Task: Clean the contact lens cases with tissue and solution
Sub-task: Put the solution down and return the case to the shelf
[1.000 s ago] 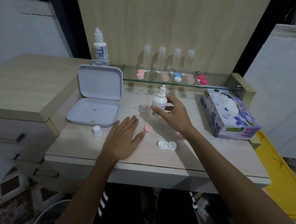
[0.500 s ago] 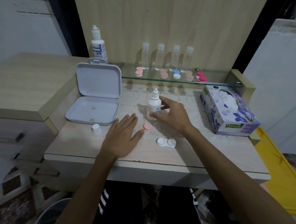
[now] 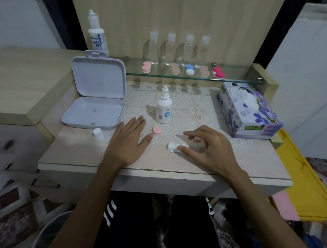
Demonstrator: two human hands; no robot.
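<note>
On the shelf, four bottles

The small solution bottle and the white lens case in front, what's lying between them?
In the head view, only bare lace mat separates the solution bottle from the white lens case; the pink cap lies just left.

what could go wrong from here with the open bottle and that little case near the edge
1. The small solution bottle stands uncapped just behind both hands; a careless reach could tip it and spill it on the lace mat.
2. The right hand touches the white lens case near the table's front edge; a slip might push it off.
3. The loose pink cap beside the left hand could be knocked and roll away.
</note>
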